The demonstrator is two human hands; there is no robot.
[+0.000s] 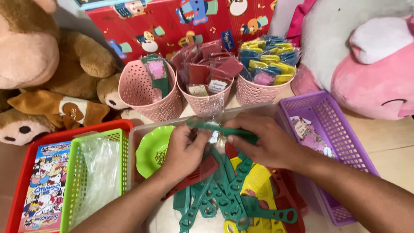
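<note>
Head view: both the left hand and right hand pinch a green comb in a clear sleeve above the comb-filled tray; it looks light, stiff, slippery, best gripped at its ends.

left hand – bare, no glove, ring or watch seen | right hand – bare, no glove, ring or band seen | forearms – both uncovered up to the frame edge, no sleeve or cuff shown | nails – kept short, unpainted where seen | markings – none made out
</note>
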